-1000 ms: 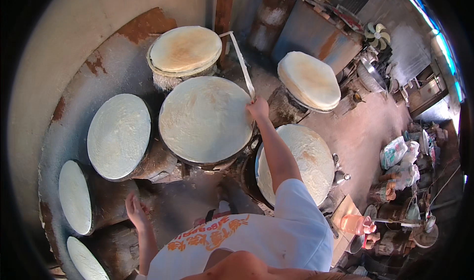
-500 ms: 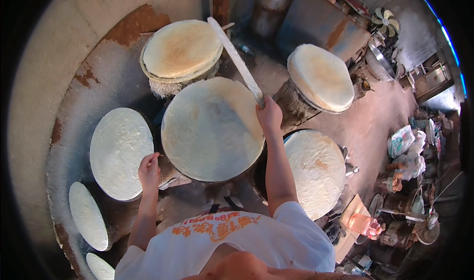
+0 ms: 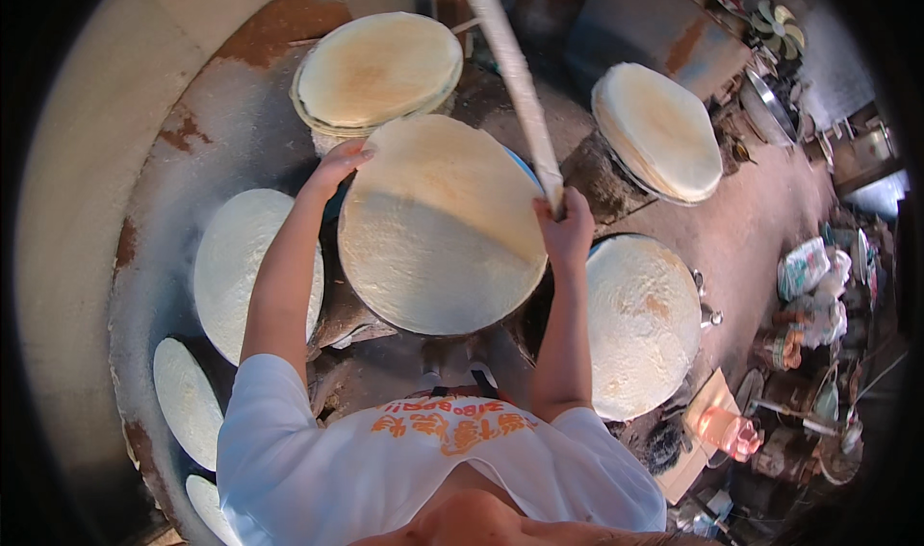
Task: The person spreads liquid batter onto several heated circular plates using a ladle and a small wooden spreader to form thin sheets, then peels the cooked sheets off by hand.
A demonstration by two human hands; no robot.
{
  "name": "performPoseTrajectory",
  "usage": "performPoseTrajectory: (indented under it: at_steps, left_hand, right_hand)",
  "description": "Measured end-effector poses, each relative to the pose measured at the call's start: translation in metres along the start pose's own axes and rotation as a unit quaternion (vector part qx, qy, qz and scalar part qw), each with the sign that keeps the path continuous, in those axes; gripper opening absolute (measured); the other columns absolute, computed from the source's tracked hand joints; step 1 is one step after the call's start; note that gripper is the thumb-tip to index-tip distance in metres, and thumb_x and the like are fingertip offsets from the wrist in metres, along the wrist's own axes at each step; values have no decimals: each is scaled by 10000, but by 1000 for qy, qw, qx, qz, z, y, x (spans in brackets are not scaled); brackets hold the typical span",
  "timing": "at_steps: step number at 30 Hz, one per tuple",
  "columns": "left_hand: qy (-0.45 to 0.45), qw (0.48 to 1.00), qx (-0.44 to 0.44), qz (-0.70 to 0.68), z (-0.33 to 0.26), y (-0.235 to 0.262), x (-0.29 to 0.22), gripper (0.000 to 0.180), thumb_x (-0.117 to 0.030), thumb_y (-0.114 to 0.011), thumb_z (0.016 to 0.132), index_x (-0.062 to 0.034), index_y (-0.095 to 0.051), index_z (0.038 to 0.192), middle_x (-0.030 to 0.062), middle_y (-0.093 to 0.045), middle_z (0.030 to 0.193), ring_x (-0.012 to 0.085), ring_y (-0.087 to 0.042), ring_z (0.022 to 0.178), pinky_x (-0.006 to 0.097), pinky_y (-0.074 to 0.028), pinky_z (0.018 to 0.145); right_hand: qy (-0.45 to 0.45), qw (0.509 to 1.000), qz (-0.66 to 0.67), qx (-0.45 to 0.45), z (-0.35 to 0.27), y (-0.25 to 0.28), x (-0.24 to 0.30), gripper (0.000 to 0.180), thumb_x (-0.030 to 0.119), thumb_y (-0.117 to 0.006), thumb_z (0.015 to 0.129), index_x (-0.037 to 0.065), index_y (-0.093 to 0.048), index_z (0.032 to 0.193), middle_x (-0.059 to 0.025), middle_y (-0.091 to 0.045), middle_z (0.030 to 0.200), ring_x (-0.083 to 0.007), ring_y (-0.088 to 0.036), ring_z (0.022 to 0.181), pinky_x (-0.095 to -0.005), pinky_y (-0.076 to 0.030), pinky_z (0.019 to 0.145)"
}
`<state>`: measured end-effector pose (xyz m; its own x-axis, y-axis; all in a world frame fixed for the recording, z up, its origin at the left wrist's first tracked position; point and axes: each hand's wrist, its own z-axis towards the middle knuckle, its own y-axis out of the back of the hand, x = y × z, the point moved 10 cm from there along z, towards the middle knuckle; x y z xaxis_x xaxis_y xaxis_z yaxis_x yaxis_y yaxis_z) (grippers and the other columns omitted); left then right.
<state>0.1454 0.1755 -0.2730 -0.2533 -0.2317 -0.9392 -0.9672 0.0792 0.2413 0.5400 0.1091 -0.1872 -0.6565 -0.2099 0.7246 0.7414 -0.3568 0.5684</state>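
Observation:
A large, thin, round pancake [image 3: 438,257] lies in front of me over a round griddle, pale with a darker band of shade across it. My left hand [image 3: 344,164] is at its far left edge, fingers closed on the rim. At its right edge, my right hand [image 3: 568,227] grips the lower end of a long, flat wooden stick [image 3: 515,75], which points away from me. That hand's fingers also reach the pancake's edge. A bluish strip shows past the pancake's far right rim.
A stack of round pancakes [image 3: 380,70] stands at the far left, another stack [image 3: 659,132] at the far right. Batter-covered griddles flank me: one on the left [image 3: 252,277], one on the right [image 3: 643,325]. Bags [image 3: 813,272] and an orange-pink container [image 3: 727,433] lie farther right.
My left hand has moved from beside the left griddle up to the middle pancake's far left edge. The stick in my right hand has swung more upright. The whole view has shifted slightly.

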Motion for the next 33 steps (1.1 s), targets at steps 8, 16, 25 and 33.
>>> performPoseTrajectory:
  at_steps: [8, 16, 25, 33]
  left_hand:
    - [-111, 989, -92, 14, -34, 16, -49, 244, -280, -705, 816, -51, -638, 768, -63, -537, 671, 32, -451, 625, 232, -364, 562]
    - [-206, 907, -171, 326, -107, -63, -183, 219, -215, -640, 821, -5, -592, 784, 156, -593, 777, 325, -576, 745, 395, -450, 664]
    - [-262, 799, -147, 521, -142, -165, -264, 212, -247, -581, 850, -36, -599, 868, 116, -618, 890, 300, -596, 888, 416, -491, 735]
    - [-308, 731, -133, 595, -254, -304, -327, 131, -198, -552, 865, -71, -579, 870, 96, -609, 900, 308, -616, 815, 422, -502, 661]
  right_hand:
    - [-106, 990, 90, 19, -1, 15, -42, 101, 103, -698, 775, 50, -612, 783, -62, -599, 662, -163, -549, 600, -313, -445, 596]
    - [-227, 972, 39, -37, -92, 109, -85, 127, 158, -715, 759, 55, -655, 804, -19, -546, 615, -117, -479, 562, -296, -398, 539]
    - [-276, 952, 130, 11, -159, 160, -123, 79, 93, -697, 764, 40, -665, 813, 8, -586, 658, -76, -483, 592, -231, -397, 568]
    - [-265, 931, 249, 37, -156, 153, -143, 192, 92, -729, 752, 38, -654, 919, -7, -613, 745, -78, -521, 653, -224, -422, 586]
